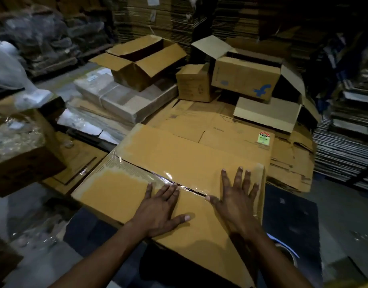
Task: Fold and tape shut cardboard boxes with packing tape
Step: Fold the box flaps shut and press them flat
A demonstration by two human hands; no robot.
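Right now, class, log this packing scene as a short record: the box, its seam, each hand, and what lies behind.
box: large cardboard box, flaps folded shut
seam: clear packing tape runs along the centre join
left hand: left hand flat on the near flap, fingers reaching the tape
right hand: right hand flat, spread across the seam
behind: open boxes and flattened cardboard

Clear plastic sheeting (11, 65) is bunching at far left. A plastic-wrapped bundle (120, 96) is lying on flattened sheets. Tall stacks of flat cardboard (158, 15) are lining the back; another stack (345, 142) is standing at right. Dim floor (335, 204) is showing.
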